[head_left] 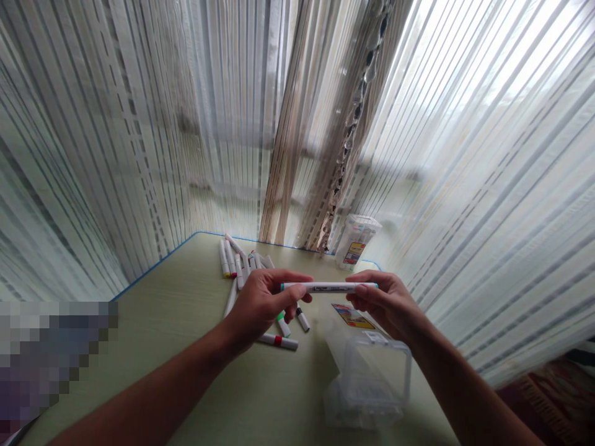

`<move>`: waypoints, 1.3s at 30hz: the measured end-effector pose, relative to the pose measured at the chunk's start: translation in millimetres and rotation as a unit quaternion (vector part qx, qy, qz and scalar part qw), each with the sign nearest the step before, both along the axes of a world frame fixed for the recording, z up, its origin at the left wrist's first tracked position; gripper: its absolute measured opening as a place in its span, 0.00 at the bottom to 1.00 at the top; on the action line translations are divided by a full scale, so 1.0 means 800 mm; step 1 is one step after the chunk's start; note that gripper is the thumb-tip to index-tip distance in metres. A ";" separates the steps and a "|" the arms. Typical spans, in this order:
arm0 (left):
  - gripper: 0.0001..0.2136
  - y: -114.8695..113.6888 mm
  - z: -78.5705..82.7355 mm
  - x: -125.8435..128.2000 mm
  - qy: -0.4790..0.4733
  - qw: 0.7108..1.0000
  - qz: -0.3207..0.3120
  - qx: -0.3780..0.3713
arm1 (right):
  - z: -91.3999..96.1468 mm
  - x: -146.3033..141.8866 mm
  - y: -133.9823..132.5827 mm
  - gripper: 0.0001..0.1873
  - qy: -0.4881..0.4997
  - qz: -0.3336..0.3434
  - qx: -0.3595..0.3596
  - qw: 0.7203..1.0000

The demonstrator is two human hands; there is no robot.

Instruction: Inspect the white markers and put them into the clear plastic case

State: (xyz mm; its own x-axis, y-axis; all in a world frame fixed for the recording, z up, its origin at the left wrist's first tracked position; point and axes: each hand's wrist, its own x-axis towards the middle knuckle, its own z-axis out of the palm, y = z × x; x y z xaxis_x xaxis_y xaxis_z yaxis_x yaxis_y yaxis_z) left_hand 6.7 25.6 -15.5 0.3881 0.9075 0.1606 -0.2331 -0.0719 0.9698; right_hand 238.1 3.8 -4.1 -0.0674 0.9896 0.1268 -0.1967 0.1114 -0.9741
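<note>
A white marker point(332, 287) with light-blue ends is held level above the table between my two hands. My left hand point(267, 296) pinches its left end with thumb and fingers. At the other end, my right hand point(383, 294) is closed on it the same way. Small dark print runs along the marker's barrel. Behind and below my left hand lie several loose markers, among them one with a red band point(277, 341), one with a green band point(282, 323) and one with a dark band point(302, 318). My left hand partly hides this pile.
A clear plastic case point(367, 384) lies open on the green table point(153, 347), below my right hand; a colourful label point(353, 316) shows beside it. Another clear case point(356, 241) stands upright at the back edge. String curtains point(232, 124) hang behind the table.
</note>
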 end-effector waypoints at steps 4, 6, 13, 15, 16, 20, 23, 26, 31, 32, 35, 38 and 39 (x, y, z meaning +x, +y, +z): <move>0.16 -0.001 0.003 -0.002 -0.007 1.000 -0.001 0.008 | -0.001 0.003 0.000 0.15 -0.009 0.006 0.008 1.000; 0.16 -0.001 0.003 -0.002 -0.010 1.000 0.000 0.010 | -0.002 0.005 0.000 0.15 -0.010 0.015 0.009 1.000; 0.17 0.001 0.002 -0.002 0.006 1.000 -0.003 0.024 | -0.002 0.004 0.000 0.12 -0.009 0.021 0.014 1.000; 0.17 0.001 0.001 -0.002 0.009 1.000 -0.006 0.020 | 0.000 0.003 0.001 0.13 -0.014 0.010 0.013 1.000; 0.17 0.001 0.001 -0.003 0.008 1.000 -0.007 0.016 | 0.000 0.002 0.001 0.13 -0.015 0.007 0.012 1.000; 0.16 0.002 0.000 -0.003 -0.010 1.000 -0.012 -0.006 | 0.000 0.002 0.002 0.13 -0.019 0.007 0.011 1.000; 0.15 0.002 0.000 -0.003 -0.016 1.000 -0.012 -0.009 | -0.001 0.002 0.003 0.14 -0.020 0.011 0.011 1.000; 0.15 0.003 -0.001 -0.003 -0.003 1.000 -0.011 0.003 | -0.003 0.003 0.002 0.13 -0.022 0.011 0.015 1.000; 0.15 0.006 -0.004 -0.001 0.036 0.999 -0.001 0.033 | -0.010 0.008 0.003 0.12 -0.059 0.011 0.028 0.998; 0.15 0.006 -0.005 -0.001 0.043 0.998 -0.001 0.037 | -0.011 0.009 0.004 0.12 -0.065 0.012 0.029 0.997; 0.14 0.006 -0.006 -0.001 0.055 0.998 0.003 0.044 | -0.012 0.009 0.004 0.11 -0.070 0.012 0.031 0.997; 0.15 0.005 -0.005 -0.001 0.053 0.998 0.001 0.040 | -0.009 0.006 0.003 0.11 -0.050 0.016 0.021 0.998; 0.15 0.005 -0.005 -0.002 0.050 0.998 0.000 0.038 | -0.008 0.005 0.003 0.12 -0.041 0.016 0.017 0.999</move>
State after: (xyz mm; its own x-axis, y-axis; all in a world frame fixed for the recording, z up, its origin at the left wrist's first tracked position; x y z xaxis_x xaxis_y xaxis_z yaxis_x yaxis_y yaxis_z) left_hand 5.4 29.8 -19.2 0.4059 0.8941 0.1892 -0.1361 -0.1455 0.9799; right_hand 242.3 6.3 -10.3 -0.1111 0.9820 0.1529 -0.1195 0.1395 -0.9830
